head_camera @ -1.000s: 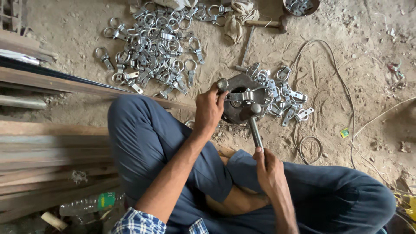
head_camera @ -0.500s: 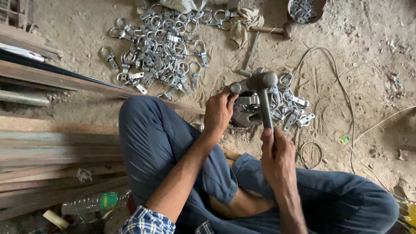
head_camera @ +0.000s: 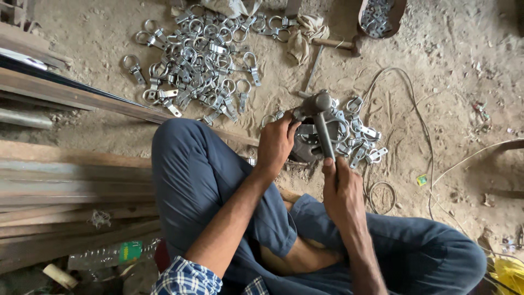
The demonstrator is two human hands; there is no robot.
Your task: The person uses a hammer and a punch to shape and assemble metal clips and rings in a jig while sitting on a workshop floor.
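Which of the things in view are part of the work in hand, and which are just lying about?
In use: hammer in right hand; metal block steadied by left hand; small clamp pile; large clamp pile.
Lying about: second hammer, plastic bottle, wooden planks, loose wire.

We see hammer (head_camera: 322, 123) in different pose: one second ago head low on block beside left hand (head_camera: 277, 143); half second ago raised, head high above small clamp pile (head_camera: 357, 136); now head down again, just beside left-hand fingertips. Right hand (head_camera: 341, 191) gripping handle, moved up with swing, now lower and closer to knee. Our view shifted slightly: large clamp pile (head_camera: 202, 60) sits lower in view than before.
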